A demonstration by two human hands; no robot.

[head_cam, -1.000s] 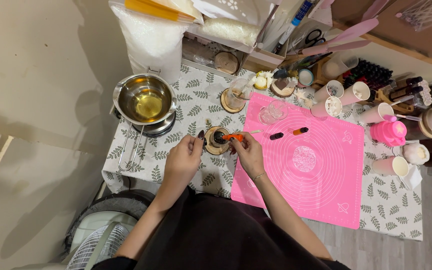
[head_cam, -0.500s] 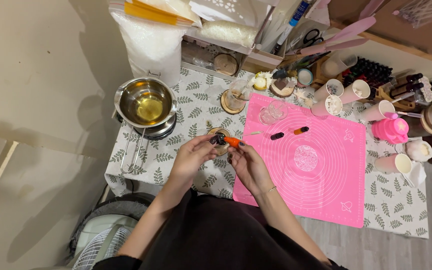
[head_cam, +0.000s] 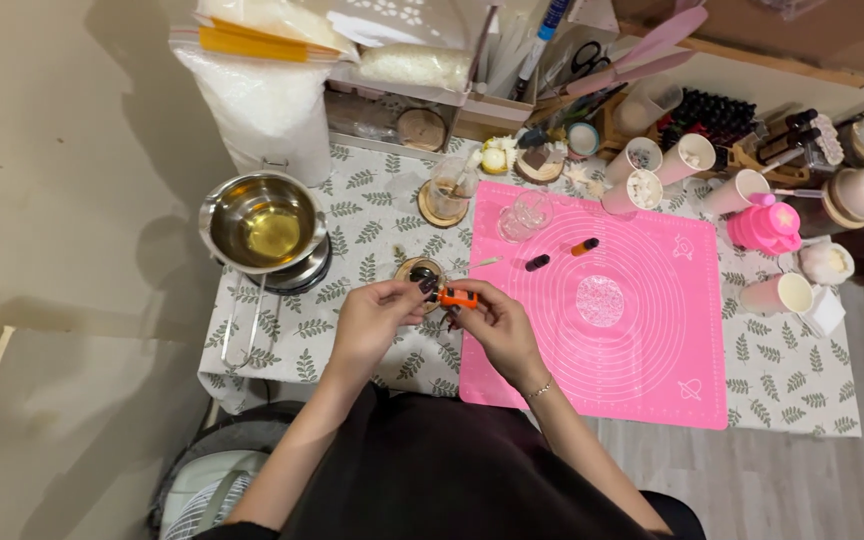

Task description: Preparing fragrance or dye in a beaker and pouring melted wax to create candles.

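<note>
Over leaf-print cloth (head_cam: 352, 330) — beside pink mat (head_cam: 642, 330) | our left hand (head_cam: 372, 322) and right hand (head_cam: 492, 325) pinched an orange vial (head_cam: 458, 297) — wall bare.

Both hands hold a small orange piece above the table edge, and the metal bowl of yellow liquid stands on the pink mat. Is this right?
Not quite. In the head view the metal bowl of yellow liquid stands on the leaf-patterned cloth, left of the pink mat. The rest holds: the left hand and right hand hold the small orange piece.
</note>
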